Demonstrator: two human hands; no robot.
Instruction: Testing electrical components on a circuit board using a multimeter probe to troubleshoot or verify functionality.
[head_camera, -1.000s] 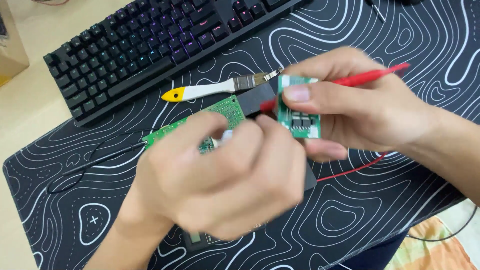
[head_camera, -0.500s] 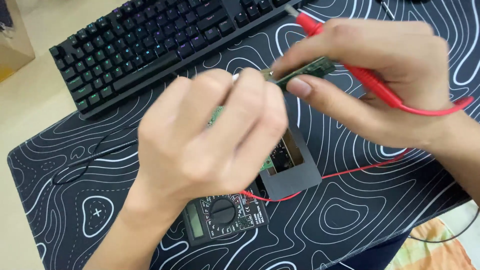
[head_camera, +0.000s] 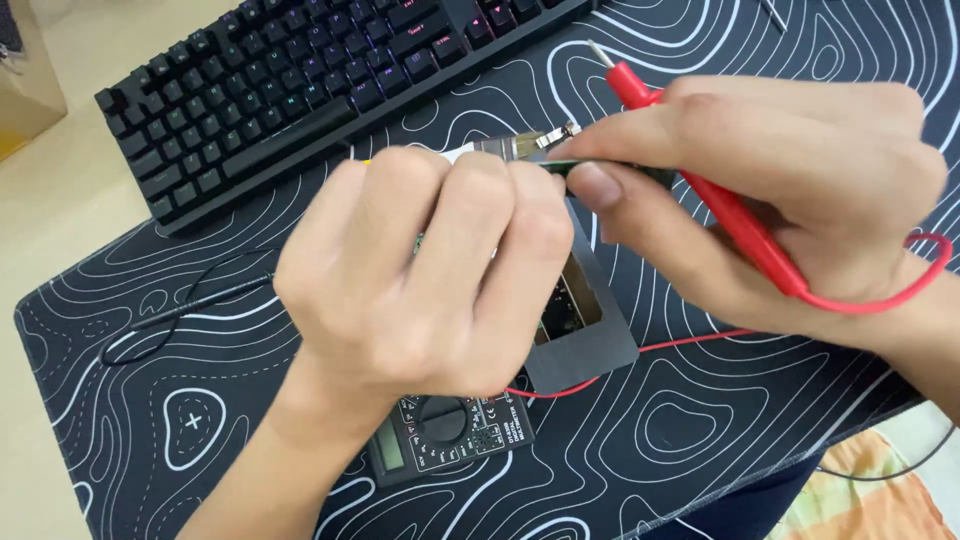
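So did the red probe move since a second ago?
Yes. The red probe swung round: its metal tip now points up-left toward the keyboard, where before it pointed right. The right hand holds it.

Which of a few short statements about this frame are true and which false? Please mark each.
1. The right hand holds a red probe. True.
2. The multimeter lies on the keyboard. False: it lies on the black patterned mat, below the left hand.
3. A red wire runs across the mat. True.
4. The left hand is flat and open on the mat. False: it is raised, with its fingers curled shut; what they grip is hidden.
5. The keyboard is white. False: it is black.
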